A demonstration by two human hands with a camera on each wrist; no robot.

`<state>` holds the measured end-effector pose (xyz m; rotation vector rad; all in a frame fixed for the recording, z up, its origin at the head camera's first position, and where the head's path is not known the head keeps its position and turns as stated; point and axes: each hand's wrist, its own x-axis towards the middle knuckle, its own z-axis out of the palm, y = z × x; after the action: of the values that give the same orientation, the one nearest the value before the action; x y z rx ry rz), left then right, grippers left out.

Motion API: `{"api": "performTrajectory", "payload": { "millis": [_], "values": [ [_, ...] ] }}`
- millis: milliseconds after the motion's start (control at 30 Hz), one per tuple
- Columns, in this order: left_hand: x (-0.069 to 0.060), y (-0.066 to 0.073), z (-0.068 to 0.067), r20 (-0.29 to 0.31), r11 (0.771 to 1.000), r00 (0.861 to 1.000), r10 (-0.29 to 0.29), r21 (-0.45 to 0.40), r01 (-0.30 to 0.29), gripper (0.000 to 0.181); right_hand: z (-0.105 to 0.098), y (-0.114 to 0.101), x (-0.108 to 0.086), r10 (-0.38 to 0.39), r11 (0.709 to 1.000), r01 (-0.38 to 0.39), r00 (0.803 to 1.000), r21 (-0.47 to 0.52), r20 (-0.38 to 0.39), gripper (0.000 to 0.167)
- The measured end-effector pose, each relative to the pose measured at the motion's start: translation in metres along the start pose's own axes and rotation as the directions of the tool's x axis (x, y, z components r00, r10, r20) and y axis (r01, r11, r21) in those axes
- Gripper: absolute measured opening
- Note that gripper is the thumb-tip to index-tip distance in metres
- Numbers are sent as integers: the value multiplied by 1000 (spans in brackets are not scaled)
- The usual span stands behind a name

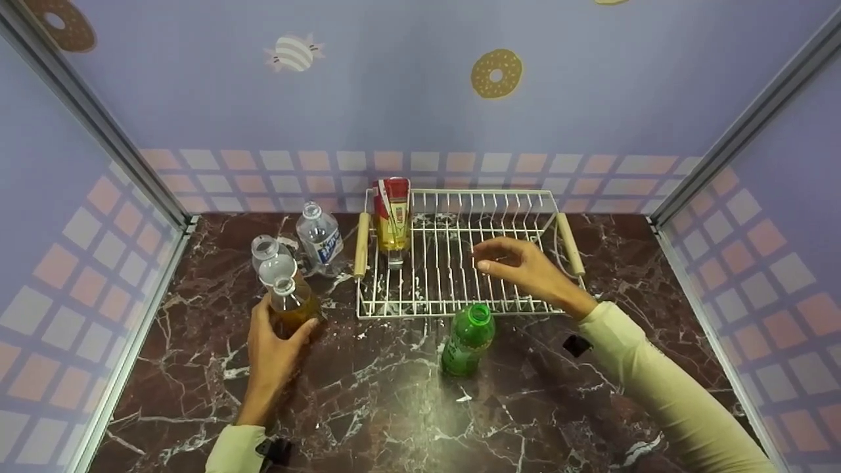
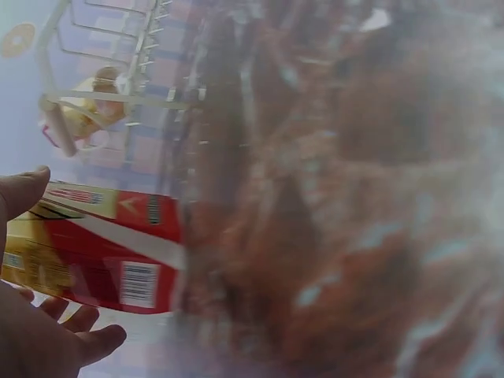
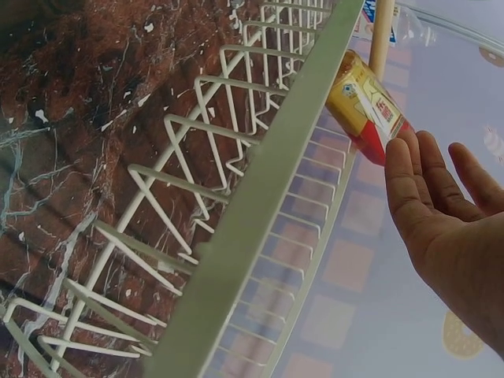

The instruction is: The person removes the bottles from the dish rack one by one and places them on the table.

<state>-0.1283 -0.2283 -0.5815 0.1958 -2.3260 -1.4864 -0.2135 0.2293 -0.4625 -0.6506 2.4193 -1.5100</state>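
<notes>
My left hand [image 1: 276, 341] is around a bottle of amber liquid [image 1: 299, 309] standing upright on the left. In the left wrist view, its red and yellow label [image 2: 118, 252] shows between the thumb and the spread fingers [image 2: 83, 319], with a gap below the bottle. My right hand [image 1: 525, 269] hovers over the right half of a white wire rack [image 1: 453, 309], fingers relaxed and nothing in them. A red-and-yellow-labelled bottle [image 1: 394, 220] rests neck down in the rack's left end. In front stands a green bottle [image 1: 466, 345].
Behind the left hand stand a clear bottle [image 1: 268, 251] and another clear bottle with a blue label [image 1: 322, 242]. Wooden handles [image 1: 569, 243] flank the rack. Walls enclose the dark marbled table [image 1: 381, 407] at the back and both sides.
</notes>
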Motion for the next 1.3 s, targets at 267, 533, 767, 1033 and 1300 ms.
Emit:
{"api": "performTrajectory", "payload": {
  "millis": [267, 533, 767, 1033, 1300],
  "values": [
    [7, 39, -16, -87, 973, 969, 232, 38, -230, 92, 0, 2, -1, 17, 1000, -17, 1000, 3, -5, 49],
    [13, 77, -19, -73, 937, 935, 347, 59, -343, 95, -2, 3, -3, 27, 999, -27, 1000, 16, -11, 51],
    [11, 99, -12, -25, 880, 881, 472, 65, -470, 96, -3, 7, -7, 18, 1000, -18, 1000, 25, -19, 49],
    [6, 115, 3, 40, 858, 857, 513, 15, -514, 97, -3, 13, -7, 26, 999, -26, 1000, 30, -17, 47],
    [-3, 124, 24, 152, 869, 857, 492, -32, -493, 94, -2, 18, -8, 44, 998, -43, 999, 44, -28, 50]
  ]
}}
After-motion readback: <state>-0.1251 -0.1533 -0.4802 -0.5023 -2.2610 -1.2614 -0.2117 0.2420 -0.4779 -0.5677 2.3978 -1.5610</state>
